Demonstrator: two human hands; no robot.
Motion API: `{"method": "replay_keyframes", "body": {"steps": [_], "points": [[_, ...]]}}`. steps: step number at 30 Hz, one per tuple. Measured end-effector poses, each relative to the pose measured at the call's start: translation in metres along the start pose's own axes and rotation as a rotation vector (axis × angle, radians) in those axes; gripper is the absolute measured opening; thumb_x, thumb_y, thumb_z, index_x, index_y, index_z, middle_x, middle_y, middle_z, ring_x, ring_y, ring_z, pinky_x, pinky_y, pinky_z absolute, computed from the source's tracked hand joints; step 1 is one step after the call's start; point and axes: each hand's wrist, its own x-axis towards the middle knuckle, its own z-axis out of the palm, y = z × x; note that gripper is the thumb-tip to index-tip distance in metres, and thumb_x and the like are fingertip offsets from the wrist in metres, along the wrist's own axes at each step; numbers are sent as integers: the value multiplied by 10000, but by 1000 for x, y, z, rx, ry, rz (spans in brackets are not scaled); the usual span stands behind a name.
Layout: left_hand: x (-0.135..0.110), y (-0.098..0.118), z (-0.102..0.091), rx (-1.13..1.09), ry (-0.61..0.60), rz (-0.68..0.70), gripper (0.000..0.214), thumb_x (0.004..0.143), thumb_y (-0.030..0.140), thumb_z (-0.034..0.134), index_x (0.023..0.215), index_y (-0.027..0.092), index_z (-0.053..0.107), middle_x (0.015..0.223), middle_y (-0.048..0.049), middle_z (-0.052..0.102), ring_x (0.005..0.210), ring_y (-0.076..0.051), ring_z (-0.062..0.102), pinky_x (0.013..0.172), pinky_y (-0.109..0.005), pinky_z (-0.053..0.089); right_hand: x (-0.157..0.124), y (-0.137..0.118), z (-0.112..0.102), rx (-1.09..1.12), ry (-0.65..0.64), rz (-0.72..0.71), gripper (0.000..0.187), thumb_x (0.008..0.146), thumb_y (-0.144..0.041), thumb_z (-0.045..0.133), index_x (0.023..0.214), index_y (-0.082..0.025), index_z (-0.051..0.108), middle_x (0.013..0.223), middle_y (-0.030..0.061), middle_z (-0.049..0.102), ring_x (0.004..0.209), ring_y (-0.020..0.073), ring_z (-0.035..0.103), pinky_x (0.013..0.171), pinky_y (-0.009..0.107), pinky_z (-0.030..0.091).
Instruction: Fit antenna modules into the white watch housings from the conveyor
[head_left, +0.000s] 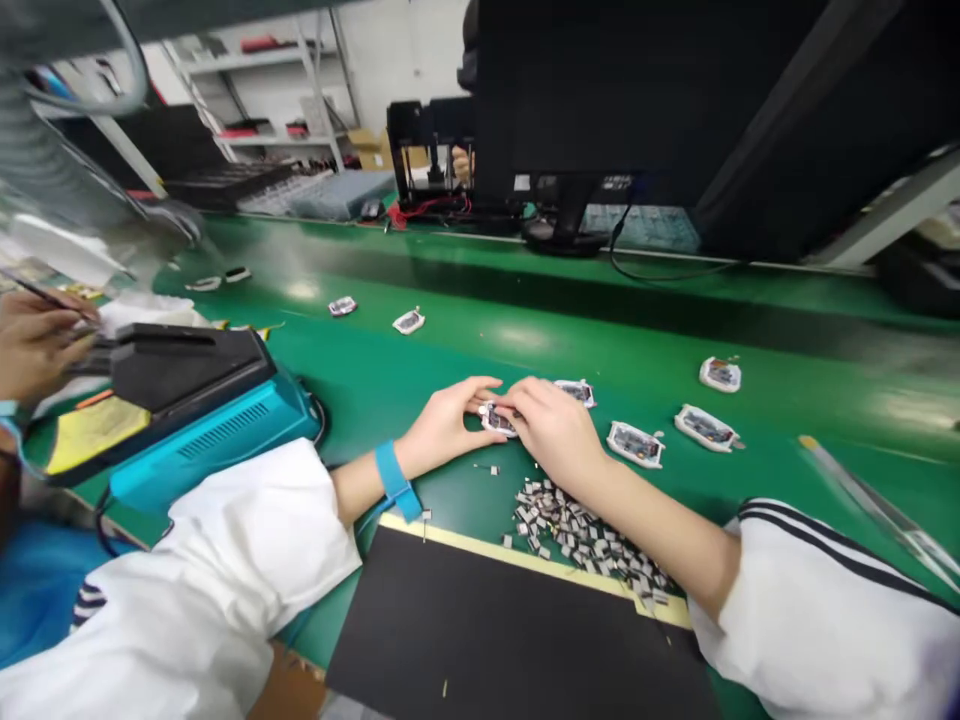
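My left hand (448, 425) and my right hand (553, 428) meet over a small white-framed circuit module (496, 420) lying on the green belt (420, 370). Fingers of both hands are pinched on it. A blue wrist strap (394, 480) circles my left wrist. Under my right forearm lies a heap of several tiny grey metal parts (581, 535). One loose part (491, 468) lies just below the module.
More white modules (635, 444) (706, 427) (721, 374) (409, 321) lie scattered on the belt. A black mat (480, 630) lies at the near edge. A teal device (210, 430) stands at left, where another person's hand (34, 340) works. A dark monitor (600, 100) stands across the belt.
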Motion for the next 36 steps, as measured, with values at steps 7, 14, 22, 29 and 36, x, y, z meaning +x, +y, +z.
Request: {"method": "replay_keyframes", "body": {"steps": [7,14,22,29,36], "points": [[1,2,0,-85,-1,14,556,602,244,715,1079,135,451,961,-75,605,863,-153,594,817,-277,492,3,5,0,235,98,20,80,770,-149,514,746,-130,588,739,57,584,715,154,507,662,283,420],[2,0,-1,-301,-47,-105,570,557,171,735,1053,131,459,948,-60,575,883,-156,586,845,-312,477,1,12,9,459,172,83,59,727,-157,569,673,-145,588,701,31,579,697,133,524,664,281,411],[7,-6,-1,-319,-114,-182,511,548,105,728,980,118,455,888,-48,576,856,-152,588,794,-313,493,0,14,12,179,-13,82,138,747,-224,515,654,-153,588,783,52,596,711,162,487,663,294,385],[8,-5,-1,-316,-107,-202,513,560,114,722,996,126,452,898,-37,562,869,-146,583,814,-317,483,0,15,-3,47,-206,1,249,826,-245,396,782,-138,616,778,55,599,715,163,483,671,283,378],[8,-5,-2,-290,-113,-218,556,552,119,728,1025,115,436,893,-43,557,867,-152,585,807,-315,488,-4,19,5,29,-101,-94,209,782,-189,427,830,-139,624,812,53,614,710,156,493,666,277,379]]}}
